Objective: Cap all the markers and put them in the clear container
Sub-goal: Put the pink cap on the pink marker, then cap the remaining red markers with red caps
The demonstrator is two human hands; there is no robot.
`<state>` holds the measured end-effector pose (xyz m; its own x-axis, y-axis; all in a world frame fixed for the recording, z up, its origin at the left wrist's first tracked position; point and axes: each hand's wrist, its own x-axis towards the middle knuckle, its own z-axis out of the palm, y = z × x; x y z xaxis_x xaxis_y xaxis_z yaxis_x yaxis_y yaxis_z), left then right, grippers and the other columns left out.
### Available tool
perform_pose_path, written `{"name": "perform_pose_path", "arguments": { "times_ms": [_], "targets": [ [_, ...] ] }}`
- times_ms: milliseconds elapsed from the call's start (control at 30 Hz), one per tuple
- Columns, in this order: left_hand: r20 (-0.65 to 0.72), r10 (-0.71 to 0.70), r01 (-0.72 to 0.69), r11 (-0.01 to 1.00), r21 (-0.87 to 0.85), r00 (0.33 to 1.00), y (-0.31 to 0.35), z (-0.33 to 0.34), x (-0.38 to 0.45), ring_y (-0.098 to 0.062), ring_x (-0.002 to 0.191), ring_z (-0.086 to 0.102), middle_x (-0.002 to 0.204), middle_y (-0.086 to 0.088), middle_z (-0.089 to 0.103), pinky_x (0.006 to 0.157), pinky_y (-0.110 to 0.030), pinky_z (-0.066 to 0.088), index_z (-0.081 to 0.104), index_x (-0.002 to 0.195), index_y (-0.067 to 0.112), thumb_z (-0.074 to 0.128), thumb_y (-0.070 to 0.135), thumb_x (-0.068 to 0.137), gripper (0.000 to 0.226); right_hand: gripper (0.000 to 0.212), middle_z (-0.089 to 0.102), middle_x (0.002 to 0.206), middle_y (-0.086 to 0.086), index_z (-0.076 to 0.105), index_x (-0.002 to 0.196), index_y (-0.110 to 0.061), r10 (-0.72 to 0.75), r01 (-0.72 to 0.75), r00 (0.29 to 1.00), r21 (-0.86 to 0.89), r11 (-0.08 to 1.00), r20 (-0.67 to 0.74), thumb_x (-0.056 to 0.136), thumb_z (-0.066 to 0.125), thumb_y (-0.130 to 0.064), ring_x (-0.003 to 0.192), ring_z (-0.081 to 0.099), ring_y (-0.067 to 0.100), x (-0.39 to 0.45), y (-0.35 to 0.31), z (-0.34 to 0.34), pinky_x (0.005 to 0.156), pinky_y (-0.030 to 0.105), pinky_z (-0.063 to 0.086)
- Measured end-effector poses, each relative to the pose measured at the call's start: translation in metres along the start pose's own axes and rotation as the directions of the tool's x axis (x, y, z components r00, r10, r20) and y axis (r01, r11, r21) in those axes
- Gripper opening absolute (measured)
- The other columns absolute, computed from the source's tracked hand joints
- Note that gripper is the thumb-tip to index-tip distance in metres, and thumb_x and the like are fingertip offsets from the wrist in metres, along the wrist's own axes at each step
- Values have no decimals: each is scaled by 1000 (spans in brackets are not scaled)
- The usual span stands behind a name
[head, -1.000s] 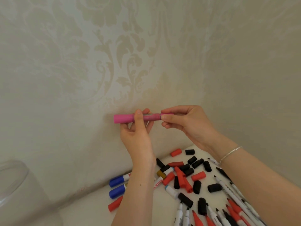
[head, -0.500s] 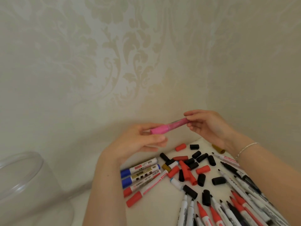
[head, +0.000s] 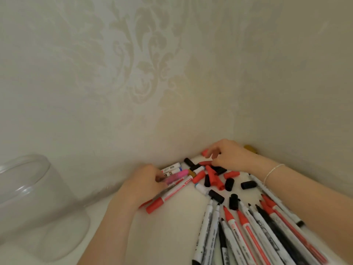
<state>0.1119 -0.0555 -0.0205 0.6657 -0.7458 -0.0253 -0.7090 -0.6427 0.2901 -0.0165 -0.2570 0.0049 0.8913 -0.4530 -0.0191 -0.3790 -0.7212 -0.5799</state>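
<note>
A clear container (head: 34, 197) stands on the white table (head: 164, 232), well apart from the fingers of either hand and to the left of both. The left hand (head: 142, 183) lies low over the table, its fingers curled round the pink marker (head: 176, 176), whose capped end sticks out just beyond the fingertips toward the right. Just beyond those fingertips, against the wall (head: 133, 73), lie two capped blue markers (head: 172, 169) side by side. Under the same fingers, and reaching back below the palm, lies a red-capped marker (head: 168, 194), touching the table. Between the two hands sits a loose heap of red and black caps (head: 214, 176); a gold cap (head: 192, 174) lies near the tip of the pink marker. The right hand (head: 229, 155) hovers over the far side of this heap, fingers loosely bent and spread, pointing down at the caps; the blur does not let one tell whether a fingertip touches a cap, and nothing is seen pinched between them. A thin bracelet (head: 273, 171) circles the right wrist. A second gold object (head: 250, 148) lies behind the right hand at the wall. Below the right fingers, toward the viewer, a fan of uncapped markers (head: 248, 232), red-tipped and black-tipped, lies on the table with tips pointing at the heap.
</note>
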Motion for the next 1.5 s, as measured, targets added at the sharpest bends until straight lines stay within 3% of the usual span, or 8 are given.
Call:
{"name": "perform_pose_path", "arguments": {
  "times_ms": [267, 533, 667, 867, 1033, 1167, 1367, 1500],
  "targets": [
    [-121, -63, 65, 998, 18, 991, -7, 5, -12, -20, 87, 59, 91, 3, 61, 75, -32, 47, 61, 93, 30, 65, 32, 86, 8, 26, 67, 98, 9, 70, 100, -9, 46, -35, 998, -215, 976, 47, 85, 49, -1, 84, 62, 22, -38, 1, 9, 75, 33, 55],
    [-236, 149, -171, 983, -72, 960, 44, 20, -22, -19, 90, 58, 92, -1, 56, 81, -33, 46, 71, 97, 20, 60, 26, 91, 14, 13, 43, 75, -2, 39, 83, -19, 125, 4, 961, -467, 884, 246, 93, 47, -16, 61, 41, 9, -113, -39, 7, 50, 20, 32],
    [-182, 155, -183, 971, -152, 971, 66, 30, -8, -14, 86, 58, 83, 8, 58, 77, -28, 46, 73, 97, 15, 62, 23, 90, 15, 25, 38, 74, -1, 42, 118, -10, 152, -3, 957, -513, 859, 249, 93, 45, -13, 61, 42, 13, -128, -38, 29, 49, 24, 30],
    [-200, 92, -122, 982, -144, 976, 76, 48, 10, -24, 88, 64, 97, -8, 70, 82, -40, 53, 73, 95, 10, 62, 24, 88, 19, 29, 38, 77, 0, 39, 121, -8, 154, -58, 976, -492, 869, 156, 95, 46, -18, 78, 49, 21, -133, -32, 49, 56, 29, 36],
    [-254, 44, -72, 992, -103, 966, 77, 60, 15, -26, 82, 63, 93, -9, 65, 78, -43, 53, 68, 91, 9, 61, 29, 90, 21, 30, 47, 85, 1, 39, 115, -12, 143, -109, 986, -323, 940, 84, 92, 52, -26, 79, 55, 20, -135, -27, 45, 62, 32, 45],
    [-259, -2, -20, 996, -82, 966, 78, 64, 19, -28, 82, 63, 88, -10, 65, 75, -40, 52, 67, 90, 7, 58, 30, 89, 24, 20, 52, 74, -3, 46, 87, -17, 151, -137, 978, 108, 985, -142, 84, 63, -26, 61, 48, 10, -127, -10, 27, 57, 25, 44],
    [-393, 74, -153, 973, -173, 917, 80, 61, 12, -24, 91, 59, 93, 2, 54, 86, -40, 47, 64, 93, 16, 61, 34, 91, 18, 9, 67, 95, 20, 50, 92, -6, 292, -21, 938, 807, 590, -189, 89, 59, -5, 66, 71, 22, -121, 5, 27, 61, 36, 61],
    [-404, 124, -289, 879, -378, 906, 82, 54, -5, -4, 91, 60, 89, 21, 59, 80, -18, 44, 57, 91, 29, 69, 23, 87, 14, 11, 68, 89, 8, 55, 98, -16, 260, 53, 916, 733, 678, -307, 89, 59, -10, 56, 65, 9, -115, 13, 32, 49, 18, 51]
  ]
}}
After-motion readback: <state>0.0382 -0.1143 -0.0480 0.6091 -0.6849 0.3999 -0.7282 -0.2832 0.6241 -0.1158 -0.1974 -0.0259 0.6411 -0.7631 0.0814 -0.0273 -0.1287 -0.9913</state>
